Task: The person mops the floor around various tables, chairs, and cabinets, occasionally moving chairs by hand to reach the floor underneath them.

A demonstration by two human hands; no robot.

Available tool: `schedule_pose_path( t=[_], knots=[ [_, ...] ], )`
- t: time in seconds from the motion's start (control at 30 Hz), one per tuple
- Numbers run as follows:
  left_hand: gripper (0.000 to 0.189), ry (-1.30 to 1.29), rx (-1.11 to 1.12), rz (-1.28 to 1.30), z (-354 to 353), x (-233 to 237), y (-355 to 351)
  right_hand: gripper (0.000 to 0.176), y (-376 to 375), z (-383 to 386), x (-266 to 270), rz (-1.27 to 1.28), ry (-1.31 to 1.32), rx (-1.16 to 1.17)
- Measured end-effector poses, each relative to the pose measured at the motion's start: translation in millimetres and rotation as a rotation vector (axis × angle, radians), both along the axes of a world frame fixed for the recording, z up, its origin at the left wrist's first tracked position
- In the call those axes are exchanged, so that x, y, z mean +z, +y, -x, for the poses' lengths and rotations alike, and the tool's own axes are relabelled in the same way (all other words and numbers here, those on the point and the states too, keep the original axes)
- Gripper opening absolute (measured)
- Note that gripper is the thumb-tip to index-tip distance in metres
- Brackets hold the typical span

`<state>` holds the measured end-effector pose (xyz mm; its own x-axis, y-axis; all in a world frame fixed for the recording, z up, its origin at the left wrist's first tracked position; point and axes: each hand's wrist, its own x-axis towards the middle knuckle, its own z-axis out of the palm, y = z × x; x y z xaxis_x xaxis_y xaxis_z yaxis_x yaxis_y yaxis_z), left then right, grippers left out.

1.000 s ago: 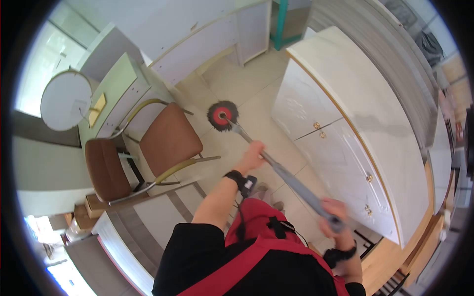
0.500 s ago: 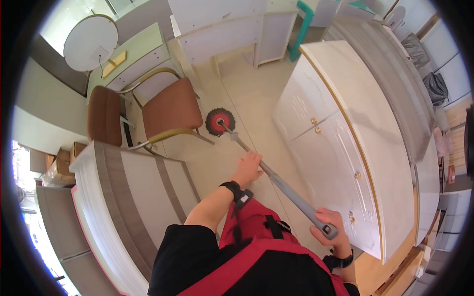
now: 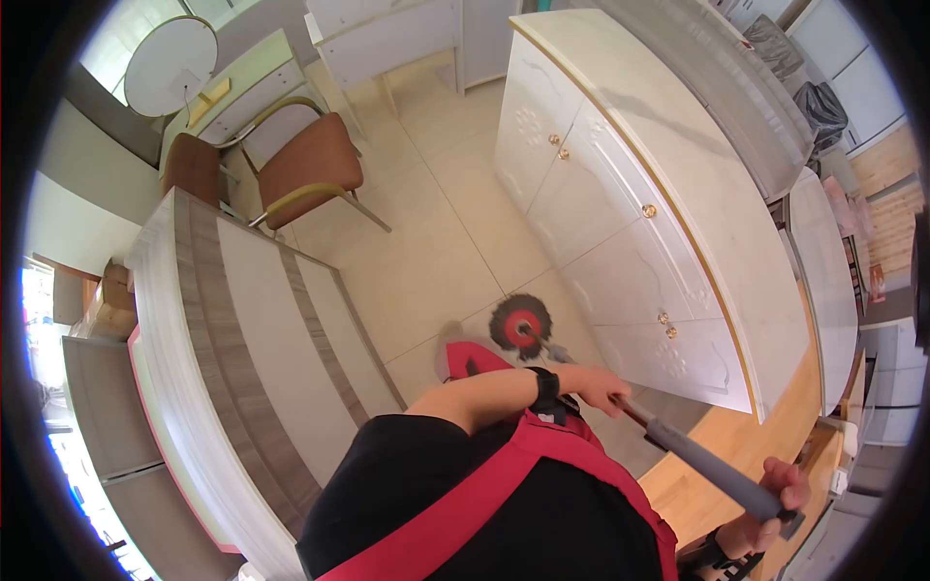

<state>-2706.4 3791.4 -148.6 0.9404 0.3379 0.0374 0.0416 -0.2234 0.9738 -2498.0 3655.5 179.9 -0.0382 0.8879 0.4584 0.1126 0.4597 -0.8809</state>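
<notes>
A spin mop with a round red head and dark fringe [image 3: 521, 327] rests on the tiled floor, close in front of my feet. Its grey handle [image 3: 707, 465] slants back to the lower right. My left hand [image 3: 603, 389] is wrapped around the pole partway up, its arm crossing in front of my body. My right hand [image 3: 778, 496] grips the top end of the handle, thumb and fingers around it. A dark strap sits on each wrist. The mop head stands near the base of a white cabinet [image 3: 620, 261] with gold knobs.
A brown armchair [image 3: 308, 167] stands at the far left before a desk with a round mirror [image 3: 172, 66]. A grey-and-white striped panel unit [image 3: 262, 290] flanks my left side. White furniture [image 3: 392, 44] stands ahead. Wooden boards [image 3: 736, 465] lie at the right.
The mop head has come back toward me and to the right. Both hands have swung rightward with the handle. My view has moved, so the chair appears farther off.
</notes>
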Motion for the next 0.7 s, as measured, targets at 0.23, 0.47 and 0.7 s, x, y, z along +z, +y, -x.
schedule_pose_path(
  t=[0.23,0.47,0.7],
  knots=[
    [0.031,-0.012,-0.010,0.144,13,-2,-24,0.041,-11,3,-10,-0.056,-0.044,0.116],
    [0.028,0.137,0.390,-0.001,132,2,-3,0.037,54,82,-47,0.017,0.163,0.314],
    [0.028,0.283,0.774,-0.211,192,7,8,0.041,133,183,-29,-0.195,-0.059,0.615]
  ],
)
